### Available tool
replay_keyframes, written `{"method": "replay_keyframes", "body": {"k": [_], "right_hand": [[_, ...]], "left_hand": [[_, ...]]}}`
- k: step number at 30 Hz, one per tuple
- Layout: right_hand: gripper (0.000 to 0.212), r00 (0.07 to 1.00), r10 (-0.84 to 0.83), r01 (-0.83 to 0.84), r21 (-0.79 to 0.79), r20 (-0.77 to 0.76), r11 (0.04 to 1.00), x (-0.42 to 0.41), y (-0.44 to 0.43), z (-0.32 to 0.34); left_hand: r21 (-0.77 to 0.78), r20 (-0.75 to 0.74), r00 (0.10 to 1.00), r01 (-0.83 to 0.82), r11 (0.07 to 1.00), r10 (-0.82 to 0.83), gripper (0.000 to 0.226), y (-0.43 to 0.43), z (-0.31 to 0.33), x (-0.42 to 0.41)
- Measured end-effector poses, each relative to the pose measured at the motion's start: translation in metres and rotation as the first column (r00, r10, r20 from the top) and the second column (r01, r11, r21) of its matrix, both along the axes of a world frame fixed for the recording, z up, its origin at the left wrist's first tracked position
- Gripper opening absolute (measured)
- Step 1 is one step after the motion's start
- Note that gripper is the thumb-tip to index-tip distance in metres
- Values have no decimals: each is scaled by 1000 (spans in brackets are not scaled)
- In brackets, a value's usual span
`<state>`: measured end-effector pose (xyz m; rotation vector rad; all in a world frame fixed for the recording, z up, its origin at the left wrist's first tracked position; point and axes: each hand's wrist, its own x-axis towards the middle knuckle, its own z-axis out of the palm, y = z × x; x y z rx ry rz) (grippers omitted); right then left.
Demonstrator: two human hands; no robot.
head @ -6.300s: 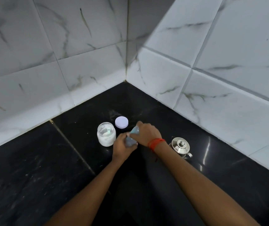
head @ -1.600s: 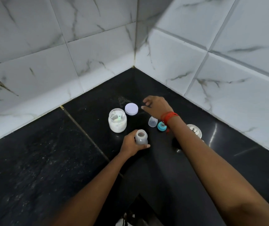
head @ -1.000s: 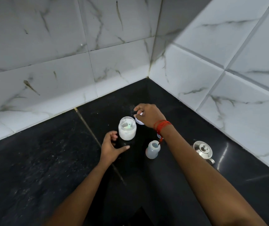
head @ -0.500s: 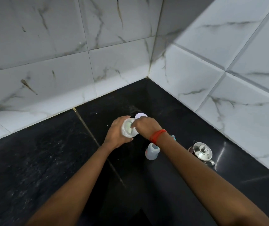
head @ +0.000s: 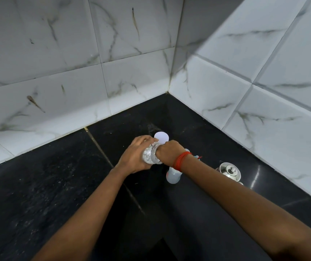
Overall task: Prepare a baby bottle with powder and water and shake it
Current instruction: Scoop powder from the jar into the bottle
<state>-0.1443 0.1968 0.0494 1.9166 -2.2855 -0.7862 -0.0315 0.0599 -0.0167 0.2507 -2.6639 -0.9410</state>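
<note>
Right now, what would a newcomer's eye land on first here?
Above the black counter, the left hand grips a tilted powder jar while the right hand is at its mouth. Behind them lies a white lid; the baby bottle stands under the right wrist, a steel pot farther right.

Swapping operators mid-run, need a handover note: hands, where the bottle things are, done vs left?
Left hand: grips the powder jar, which is tilted toward the right hand.
Right hand: at the jar's mouth, fingertips hidden, so I cannot tell whether it holds anything.
Baby bottle: upright on the black counter under the right wrist, top hidden.
Jar lid: flat on the counter behind the hands.
Steel pot: on the counter to the right, lid on.
Done: jar opened.
Left: likely powder into the bottle, then water, close it, shake.
</note>
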Motion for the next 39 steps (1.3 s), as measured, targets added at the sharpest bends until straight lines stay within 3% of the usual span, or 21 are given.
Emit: {"method": "replay_keyframes", "body": {"k": [6,11,13,16,19,23,29,34,39], "right_hand": [[27,977,39,33,-332,209,943,-2,13,1],[18,974,7,127,-571,228,811,7,12,22],[17,975,-1,133,-581,220,803,9,10,32],[17,997,59,-19,-564,53,826,14,12,43],[27,977,138,-209,-640,-159,740,19,17,48],[32,952,167,-302,-680,-258,669,19,22,42],[31,961,105,-257,-688,-256,679,24,24,46],[24,973,62,-194,-638,-224,745,30,28,54],[27,997,-16,-37,-617,-80,786,37,33,51]], "left_hand": [[234,-73,987,-125,964,146,102,1,-4,7],[450,-120,946,-218,866,300,106,7,-14,9],[472,-151,939,-206,857,309,103,10,-15,10],[470,-253,921,-150,870,296,102,15,-7,10],[411,-372,880,-130,902,296,98,15,5,9],[366,-414,859,-145,919,300,98,16,16,8],[303,-430,871,-109,947,238,96,18,26,3],[267,-455,862,-109,957,225,94,25,31,4],[268,-434,870,-124,955,234,95,26,29,5]]}}
